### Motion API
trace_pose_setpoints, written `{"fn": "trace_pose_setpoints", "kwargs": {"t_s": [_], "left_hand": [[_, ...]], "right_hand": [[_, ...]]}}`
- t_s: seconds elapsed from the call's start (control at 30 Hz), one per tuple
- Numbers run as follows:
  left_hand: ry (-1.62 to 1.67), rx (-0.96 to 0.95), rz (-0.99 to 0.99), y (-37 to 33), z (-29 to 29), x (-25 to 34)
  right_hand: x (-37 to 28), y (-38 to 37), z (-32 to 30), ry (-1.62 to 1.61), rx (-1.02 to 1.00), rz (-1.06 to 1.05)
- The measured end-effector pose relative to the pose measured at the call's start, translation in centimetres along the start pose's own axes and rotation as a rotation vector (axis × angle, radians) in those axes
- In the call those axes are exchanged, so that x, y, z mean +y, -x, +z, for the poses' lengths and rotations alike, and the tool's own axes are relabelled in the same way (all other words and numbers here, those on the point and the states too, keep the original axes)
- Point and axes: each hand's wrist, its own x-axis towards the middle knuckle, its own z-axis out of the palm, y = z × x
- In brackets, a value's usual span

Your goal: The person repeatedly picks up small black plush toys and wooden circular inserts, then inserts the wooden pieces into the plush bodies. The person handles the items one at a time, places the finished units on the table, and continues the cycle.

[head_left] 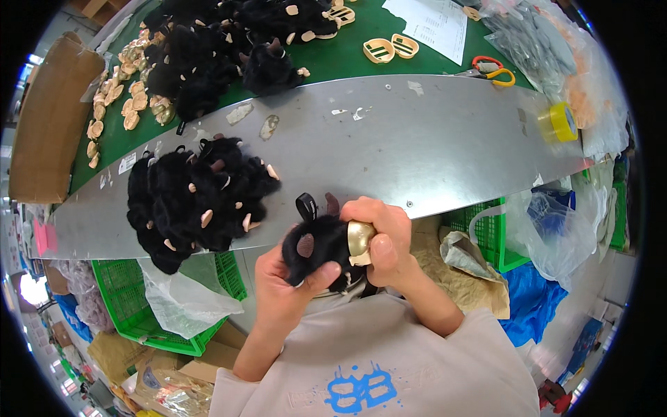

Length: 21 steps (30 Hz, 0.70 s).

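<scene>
One black furry plush toy point(319, 249) sits pinched between the left hand point(286, 286) and the right hand point(386, 240), whose grip presses a gold muzzle piece point(360, 240) on, while a finished-looking pile of black plush toys point(198, 201) lies left of the grip on the grey bench point(431, 153).

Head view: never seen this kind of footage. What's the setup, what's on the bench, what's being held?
There is no machine here: a person wears a wide fisheye camera on the head, looking down, so straight edges bend near the rim. The left hand and right hand together hold a black plush toy with brown horns; the right hand presses a gold face piece against it. On the grey metal bench lies a pile of similar black plush toys. Further back, on the green surface, lie more of them, loose tan face pieces, a paper sheet, scissors and yellow tape.
</scene>
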Motion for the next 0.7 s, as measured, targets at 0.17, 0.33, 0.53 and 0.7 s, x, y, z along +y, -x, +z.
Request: {"fn": "trace_pose_setpoints", "kwargs": {"t_s": [0.17,0.33,0.53,0.7], "left_hand": [[-0.071,0.064,0.08,-0.4,0.4,0.4],[0.044,0.096,0.068,-0.3,0.5,0.5],[0.218,0.051,0.02,-0.2,0.7,1.1],[0.274,0.001,-0.017,-0.2,0.4,1.3]], "right_hand": [[-1.6,-0.5,-0.8,0.047,-0.022,-0.029],[-2.0,-1.1,-0.6,0.078,0.007,-0.029],[-2.2,-1.2,-1.1,0.047,0.019,0.018],[-2.0,-1.3,-1.1,0.03,0.009,-0.01]]}}
